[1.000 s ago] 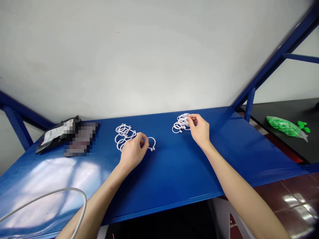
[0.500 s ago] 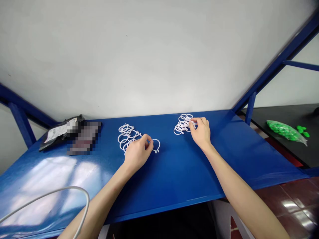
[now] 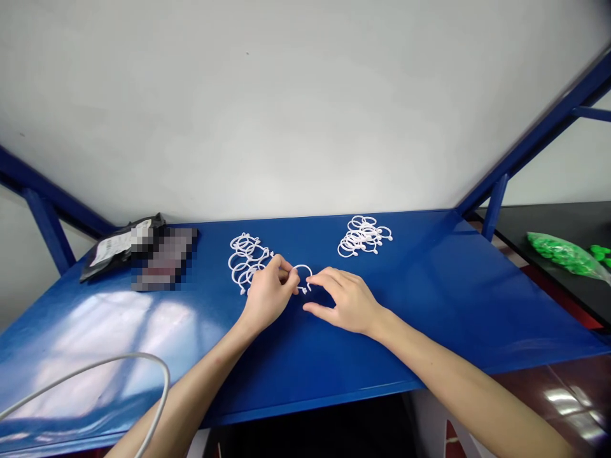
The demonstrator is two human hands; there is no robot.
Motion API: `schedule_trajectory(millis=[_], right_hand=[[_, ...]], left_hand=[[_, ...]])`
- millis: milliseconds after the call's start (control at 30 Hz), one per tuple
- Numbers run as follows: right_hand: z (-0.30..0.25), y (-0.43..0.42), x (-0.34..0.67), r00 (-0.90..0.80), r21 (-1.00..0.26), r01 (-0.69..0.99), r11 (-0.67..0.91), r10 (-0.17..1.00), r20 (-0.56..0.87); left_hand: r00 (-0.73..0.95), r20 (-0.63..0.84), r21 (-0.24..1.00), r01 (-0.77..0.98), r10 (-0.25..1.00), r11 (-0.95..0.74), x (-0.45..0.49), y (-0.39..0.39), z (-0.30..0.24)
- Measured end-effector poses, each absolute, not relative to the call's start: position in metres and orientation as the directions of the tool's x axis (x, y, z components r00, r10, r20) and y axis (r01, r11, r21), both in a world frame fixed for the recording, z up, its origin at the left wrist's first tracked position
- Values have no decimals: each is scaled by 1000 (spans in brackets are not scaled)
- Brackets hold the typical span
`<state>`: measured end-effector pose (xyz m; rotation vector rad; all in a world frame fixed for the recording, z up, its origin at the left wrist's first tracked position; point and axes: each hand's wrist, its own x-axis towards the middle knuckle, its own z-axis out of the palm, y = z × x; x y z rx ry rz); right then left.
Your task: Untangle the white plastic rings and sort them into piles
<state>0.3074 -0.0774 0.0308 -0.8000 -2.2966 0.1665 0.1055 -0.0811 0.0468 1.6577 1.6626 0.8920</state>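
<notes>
My left hand (image 3: 271,287) pinches a white plastic ring (image 3: 304,266) with a gap between its two knobbed ends, held just above the blue tabletop. Close by on the right, my right hand (image 3: 344,299) has thumb and index finger spread around the ring's open ends; whether a fingertip touches it I cannot tell. A pile of similar white rings (image 3: 244,248) lies behind and left of my left hand, which partly covers it. Farther back on the right sits a second pile of white rings (image 3: 363,236).
On the blue table (image 3: 363,356), a black package (image 3: 114,248) with a white label lies at the left, beside a blurred dark packet (image 3: 165,257). A pale cable (image 3: 119,359) loops across the front left. A bag of green pieces (image 3: 563,254) rests on a black surface at right.
My right hand has left the right-hand ring pile and come left and nearer, beside the ring in my left hand. Its fingers have spread. My left hand keeps its pinch.
</notes>
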Motion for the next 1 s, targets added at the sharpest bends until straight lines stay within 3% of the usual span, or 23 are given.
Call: schedule_trajectory(millis=[167,333,467,700,833,933,1000], right_hand=[[24,-76,303,-476,-325,500,803,568,672],[28,-70,309,-392,-417,462,783,602,696],[34,-67,312,-443,-472,396,788,614,653],[36,-69,314,-472,-551,297,780,621,626],[37,-70,315,-454,-552,314,772,633,627],[38,-70,315,-435,-579,341,740,671,601],[38,-69,315,-413,-594,358,720,693,591]], left_hand=[[-51,23,890,455,998,3,118,-88,43],[139,-110,978,192,984,82,129,-95,36],[293,-232,971,16,928,238,129,-95,37],[434,-224,928,-178,873,326,124,-96,44],[408,-229,960,-53,884,273,124,-96,45],[262,-160,956,282,952,83,116,-90,50],[114,4,820,569,993,-69,103,-83,55]])
